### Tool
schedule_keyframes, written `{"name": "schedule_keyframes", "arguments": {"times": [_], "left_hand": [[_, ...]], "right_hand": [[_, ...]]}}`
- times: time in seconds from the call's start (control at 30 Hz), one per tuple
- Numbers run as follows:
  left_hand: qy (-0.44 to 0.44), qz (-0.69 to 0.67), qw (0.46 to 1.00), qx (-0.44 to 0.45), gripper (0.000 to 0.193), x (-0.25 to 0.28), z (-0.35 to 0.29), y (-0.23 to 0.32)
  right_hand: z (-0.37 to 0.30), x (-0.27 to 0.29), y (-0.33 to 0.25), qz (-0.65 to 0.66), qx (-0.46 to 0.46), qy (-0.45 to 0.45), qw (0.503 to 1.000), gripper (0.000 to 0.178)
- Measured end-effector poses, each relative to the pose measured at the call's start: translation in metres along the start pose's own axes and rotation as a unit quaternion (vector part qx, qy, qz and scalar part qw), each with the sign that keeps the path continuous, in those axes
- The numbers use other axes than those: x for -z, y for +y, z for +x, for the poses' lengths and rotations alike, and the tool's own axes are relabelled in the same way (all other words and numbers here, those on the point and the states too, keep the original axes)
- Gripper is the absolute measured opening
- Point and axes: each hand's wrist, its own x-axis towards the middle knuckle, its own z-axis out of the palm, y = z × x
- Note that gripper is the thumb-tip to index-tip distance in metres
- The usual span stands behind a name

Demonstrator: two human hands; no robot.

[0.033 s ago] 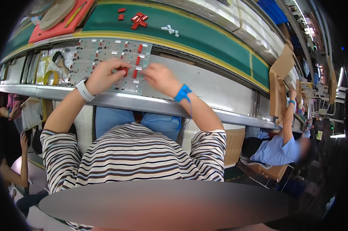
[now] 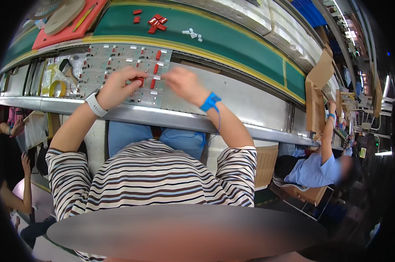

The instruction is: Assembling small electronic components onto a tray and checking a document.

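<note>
A panel of pale green circuit boards (image 2: 100,64) lies in front of me, bearing small parts in rows. Tall red block-shaped components (image 2: 156,69) stand in a column near its right side. My left hand (image 2: 120,86), with a pale watch at the wrist, is over the panel's middle; its thumb and fingers pinch a red block-shaped component (image 2: 140,81). My right hand (image 2: 185,85), with a blue wrist strap (image 2: 210,101) and cord, hovers just past the panel's right edge. Its fingertips are smeared by motion, so whether they hold anything is unclear.
Beyond the panel runs a green conveyor belt (image 2: 232,50) with several loose red components (image 2: 157,22) and small white parts (image 2: 192,34). A brush (image 2: 68,69) and yellow tape roll (image 2: 57,87) lie left. A metal rail (image 2: 184,118) borders my side. A co-worker (image 2: 311,168) sits right, near an open carton (image 2: 315,105).
My right hand has shifted slightly right, away from the red components on the panel. My left hand stays nearly in place, still pinching the red component.
</note>
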Motion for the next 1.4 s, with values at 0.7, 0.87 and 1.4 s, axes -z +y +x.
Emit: {"name": "schedule_keyframes", "arguments": {"times": [0.7, 0.87, 1.4], "left_hand": [[-0.008, 0.274, 0.957, -0.095, 0.024, -0.033, -0.017, -0.002], [-0.013, 0.279, 0.955, -0.102, 0.024, -0.033, -0.017, -0.001], [-0.032, 0.283, 0.956, -0.076, 0.025, -0.035, -0.015, 0.003]], "right_hand": [[0.024, 0.026, 0.058, -0.157, -0.086, 0.186, 0.966, 0.013], [0.002, 0.026, 0.008, -0.047, -0.105, 0.119, 0.986, 0.009], [-0.026, 0.004, -0.019, -0.014, -0.048, 0.08, 0.996, 0.011]]}}
